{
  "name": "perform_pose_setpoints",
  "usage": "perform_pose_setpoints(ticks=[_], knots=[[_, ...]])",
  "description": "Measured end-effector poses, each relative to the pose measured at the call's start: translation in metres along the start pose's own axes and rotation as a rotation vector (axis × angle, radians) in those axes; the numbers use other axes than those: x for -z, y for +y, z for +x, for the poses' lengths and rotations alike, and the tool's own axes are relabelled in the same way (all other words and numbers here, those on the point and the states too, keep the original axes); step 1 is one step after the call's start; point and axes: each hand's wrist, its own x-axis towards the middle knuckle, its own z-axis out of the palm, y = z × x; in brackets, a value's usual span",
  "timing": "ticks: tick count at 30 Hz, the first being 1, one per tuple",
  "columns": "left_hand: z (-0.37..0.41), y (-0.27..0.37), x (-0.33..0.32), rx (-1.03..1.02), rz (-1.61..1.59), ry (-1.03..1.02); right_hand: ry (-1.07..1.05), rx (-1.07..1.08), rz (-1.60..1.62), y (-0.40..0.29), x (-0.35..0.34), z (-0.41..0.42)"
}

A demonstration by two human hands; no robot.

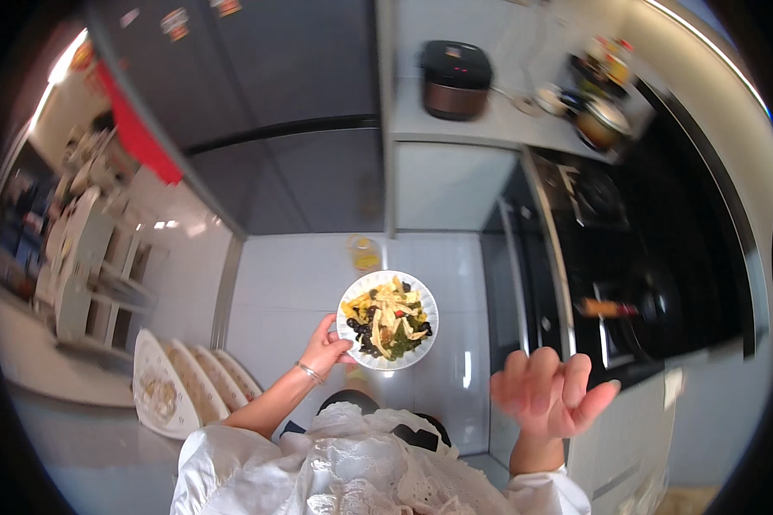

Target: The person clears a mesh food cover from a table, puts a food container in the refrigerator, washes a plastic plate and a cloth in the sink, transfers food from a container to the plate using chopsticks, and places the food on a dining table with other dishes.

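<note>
My left hand (pixel 327 351) holds a white plate (pixel 430 325) by its left rim, thumb on top, out in front of my body. Heaped on it is mixed food (pixel 390 315): pale strips, yellow pieces, dark green leaves and black pieces, with a small red bit. Off to the right, my right hand (pixel 544 393) is raised near the stove counter's front edge, fingers loosely curled and apart, with nothing in it.
On the right, a pan with a wooden handle (pixel 609 308) sits on the black gas stove (pixel 573 257). A rice cooker (pixel 457 84) and a lidded pot (pixel 602 122) stand on the counter. Ahead are a grey refrigerator (pixel 296 77) and a clear jug (pixel 364 254). A tiered corner rack (pixel 180 370) is left.
</note>
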Motion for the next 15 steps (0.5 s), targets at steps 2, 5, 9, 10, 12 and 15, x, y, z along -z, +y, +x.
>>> perform_pose_setpoints(ticks=[2, 5, 9, 10, 12, 15], knots=[[-0.027, 0.032, 0.064, -0.06, -0.058, 0.114, -0.277, -0.08, 0.177, 0.048, -0.08, 0.082], [-0.068, 0.047, 0.161, -0.143, -0.238, 0.241, -0.615, -0.212, 0.439, 0.128, -0.181, 0.163], [-0.121, 0.075, 0.291, -0.29, -0.295, 0.455, -0.905, -0.318, 0.658, 0.227, -0.27, 0.201], [-0.132, 0.066, 0.306, -0.317, -0.36, 0.526, -0.961, -0.357, 0.727, 0.246, -0.282, 0.208], [-0.137, 0.038, 0.333, -0.352, -0.51, 0.605, -1.055, -0.437, 0.826, 0.293, -0.312, 0.22], [-0.139, 0.027, 0.371, -0.372, -0.658, 0.747, -1.156, -0.541, 0.906, 0.348, -0.343, 0.227]])
